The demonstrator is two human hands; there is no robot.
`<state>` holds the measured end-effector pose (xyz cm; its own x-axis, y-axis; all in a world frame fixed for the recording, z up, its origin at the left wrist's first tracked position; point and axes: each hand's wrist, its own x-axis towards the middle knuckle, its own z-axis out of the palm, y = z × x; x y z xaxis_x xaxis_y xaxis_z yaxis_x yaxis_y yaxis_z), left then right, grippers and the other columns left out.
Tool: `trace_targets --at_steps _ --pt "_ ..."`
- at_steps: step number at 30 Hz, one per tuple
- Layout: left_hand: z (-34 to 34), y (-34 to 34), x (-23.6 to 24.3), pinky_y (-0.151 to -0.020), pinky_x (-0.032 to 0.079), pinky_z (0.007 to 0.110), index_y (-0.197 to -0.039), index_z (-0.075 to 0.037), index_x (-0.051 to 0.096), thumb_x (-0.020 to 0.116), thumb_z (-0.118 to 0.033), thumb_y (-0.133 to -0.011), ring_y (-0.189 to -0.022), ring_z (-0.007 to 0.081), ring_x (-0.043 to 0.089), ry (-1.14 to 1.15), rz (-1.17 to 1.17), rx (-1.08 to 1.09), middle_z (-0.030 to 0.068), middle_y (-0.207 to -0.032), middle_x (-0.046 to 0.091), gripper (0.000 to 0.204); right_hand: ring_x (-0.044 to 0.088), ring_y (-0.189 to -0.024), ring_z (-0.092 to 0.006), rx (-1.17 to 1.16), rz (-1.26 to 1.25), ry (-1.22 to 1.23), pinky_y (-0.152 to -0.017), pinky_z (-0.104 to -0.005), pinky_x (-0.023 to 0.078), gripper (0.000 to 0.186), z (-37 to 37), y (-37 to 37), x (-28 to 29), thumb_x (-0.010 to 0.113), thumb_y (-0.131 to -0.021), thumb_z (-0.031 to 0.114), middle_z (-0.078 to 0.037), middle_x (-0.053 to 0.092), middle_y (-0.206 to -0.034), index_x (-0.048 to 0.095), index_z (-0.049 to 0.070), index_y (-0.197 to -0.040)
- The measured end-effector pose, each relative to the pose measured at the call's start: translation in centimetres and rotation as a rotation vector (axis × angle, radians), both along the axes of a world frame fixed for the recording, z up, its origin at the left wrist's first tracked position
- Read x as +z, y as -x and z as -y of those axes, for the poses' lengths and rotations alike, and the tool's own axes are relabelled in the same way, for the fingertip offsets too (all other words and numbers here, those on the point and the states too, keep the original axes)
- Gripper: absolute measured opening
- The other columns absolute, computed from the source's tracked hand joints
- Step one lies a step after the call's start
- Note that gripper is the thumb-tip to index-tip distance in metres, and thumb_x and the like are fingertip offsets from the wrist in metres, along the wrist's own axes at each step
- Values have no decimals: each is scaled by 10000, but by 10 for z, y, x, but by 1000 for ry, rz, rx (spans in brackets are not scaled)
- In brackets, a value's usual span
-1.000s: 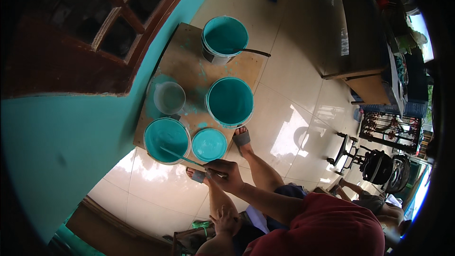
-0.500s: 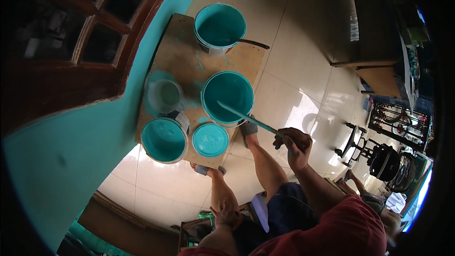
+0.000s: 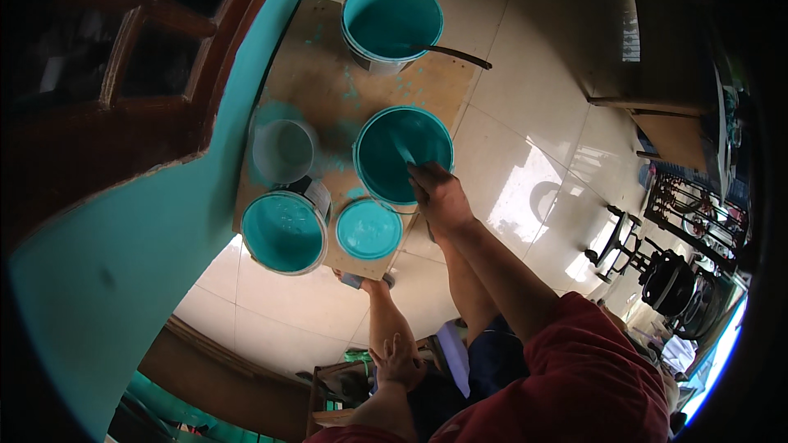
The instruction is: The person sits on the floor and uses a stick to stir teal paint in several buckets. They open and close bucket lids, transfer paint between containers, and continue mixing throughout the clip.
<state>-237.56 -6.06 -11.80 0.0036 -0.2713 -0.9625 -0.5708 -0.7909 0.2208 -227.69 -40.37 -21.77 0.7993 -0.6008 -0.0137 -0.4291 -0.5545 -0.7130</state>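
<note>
My right hand (image 3: 443, 201) is closed round a paint-coated stirring stick (image 3: 402, 148), reaching over the near rim of the middle bucket (image 3: 367, 133). The stick's far end goes down into the bucket, which is coated inside with teal paint. My left hand (image 3: 400, 363) rests on my left leg, fingers spread, holding nothing. Just below the middle bucket lies a round teal-covered lid (image 3: 369, 230). To its left stands another bucket of teal paint (image 3: 283, 234), and a translucent whitish tub (image 3: 283, 152) sits behind that one.
All of these stand on a paint-spattered wooden board (image 3: 316, 49). At its far end is a third bucket (image 3: 392, 16) with a dark handle (image 3: 460, 56) jutting over the rim. A teal wall (image 3: 107, 271) borders the left; a swivel chair base (image 3: 616, 246) lies right.
My right hand has moved forward and left, down to the middle bucket's rim. The stick, earlier slanting out over the floor, now stands more steeply inside the bucket. My left hand stays on the leg.
</note>
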Motion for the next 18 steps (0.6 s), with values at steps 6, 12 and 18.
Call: trace_targets --at_steps 6,12,18 --pt "2 3 -2 -1138 78 720 -1465 -170 423 541 -448 -814 -1476 356 231 0 -44 5 125 -1601 247 717 655 -782 -355 135 -42 -84 -672 -433 560 193 -8 9 11 669 -848 64 -141 636 -888 681 54 -1040" --pt "7 1 -2 -1139 76 718 -1456 -169 426 555 -448 -817 -1477 370 214 -12 -58 22 129 -1598 241 709 676 -778 -363 29 -86 -34 -674 -403 564 209 27 1 20 650 -825 -22 -186 674 -871 683 11 -1029" --pt "7 -2 -3 -1140 70 717 -1450 -165 440 554 -444 -810 -1473 374 226 -8 -64 20 131 -1597 245 707 659 -738 -372 94 -21 40 -654 -441 560 174 24 -31 10 636 -864 73 -173 644 -861 687 39 -1026"
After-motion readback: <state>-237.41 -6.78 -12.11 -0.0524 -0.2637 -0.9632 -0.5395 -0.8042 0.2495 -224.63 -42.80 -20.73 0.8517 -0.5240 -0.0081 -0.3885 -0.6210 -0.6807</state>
